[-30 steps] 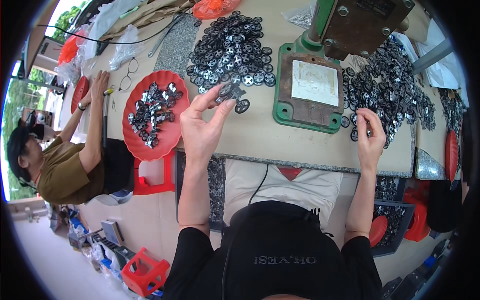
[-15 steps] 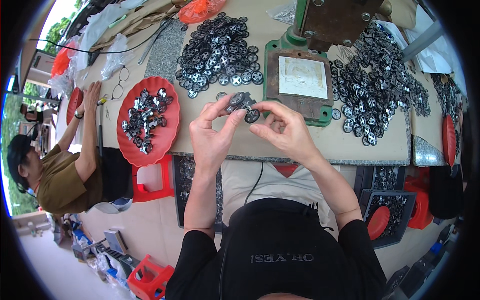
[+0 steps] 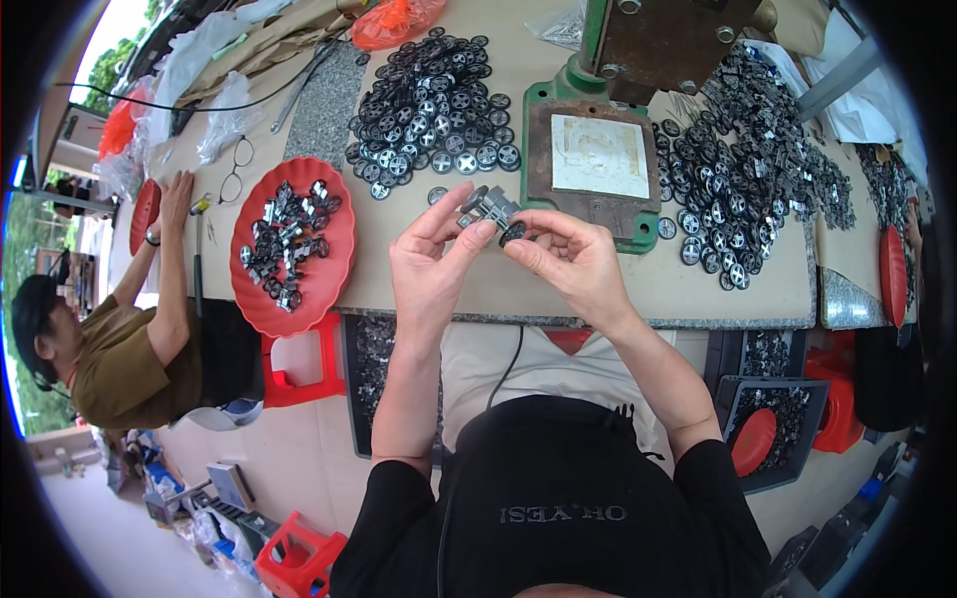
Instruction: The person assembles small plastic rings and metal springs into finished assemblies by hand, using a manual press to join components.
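Together, two hands [image 3: 498,264], one wheeled part [image 3: 490,211].

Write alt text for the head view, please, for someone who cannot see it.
Both hands, left hand and right hand, hold a small grey toy chassis and a black wheel above a worktable. Wheel piles and a red plate lie around.

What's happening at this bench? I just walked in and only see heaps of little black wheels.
A person seated at the table holds a small grey toy-car chassis in the left hand, raised above the table edge. The right hand pinches a small black wheel against it. A red plate of similar parts sits to the left, piles of loose wheels lie behind and to the right, and a green press base stands just beyond the hands. Another person sits at the far left.
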A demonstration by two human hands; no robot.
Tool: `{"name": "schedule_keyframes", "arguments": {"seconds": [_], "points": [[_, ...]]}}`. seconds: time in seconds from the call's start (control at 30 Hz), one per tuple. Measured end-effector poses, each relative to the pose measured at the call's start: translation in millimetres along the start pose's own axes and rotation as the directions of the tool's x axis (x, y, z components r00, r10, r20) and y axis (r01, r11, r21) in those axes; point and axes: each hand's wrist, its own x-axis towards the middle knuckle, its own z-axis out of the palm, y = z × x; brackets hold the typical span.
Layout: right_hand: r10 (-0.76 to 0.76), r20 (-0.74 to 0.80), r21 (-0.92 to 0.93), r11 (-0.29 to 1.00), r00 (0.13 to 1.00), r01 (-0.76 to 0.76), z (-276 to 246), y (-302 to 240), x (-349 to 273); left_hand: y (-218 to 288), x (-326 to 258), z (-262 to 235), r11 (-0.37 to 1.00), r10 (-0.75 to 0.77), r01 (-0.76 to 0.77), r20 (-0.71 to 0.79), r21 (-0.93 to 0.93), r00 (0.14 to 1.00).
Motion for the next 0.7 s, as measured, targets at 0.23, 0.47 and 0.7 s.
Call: {"name": "schedule_keyframes", "arguments": {"seconds": [0.23, 0.47, 0.7], "points": [[0.029, 0.028, 0.102, 0.994, 0.999, -0.032, -3, 3, 0, -2, -1, 3, 0.990, 0.091, -0.089, -0.012, 0.111, 0.996], [0.035, 0.044, 0.054, 0.998, 0.998, -0.037, -4, 5, -1, 0, 1, -9, 0.952, 0.215, -0.190, -0.082, 0.238, 0.973], [0.043, -0.025, -0.036, 0.998, 0.999, -0.044, -30, 12, -23, 50, 20, -107, 0.416, 0.688, -0.090, -0.248, 0.905, 0.682]]}}
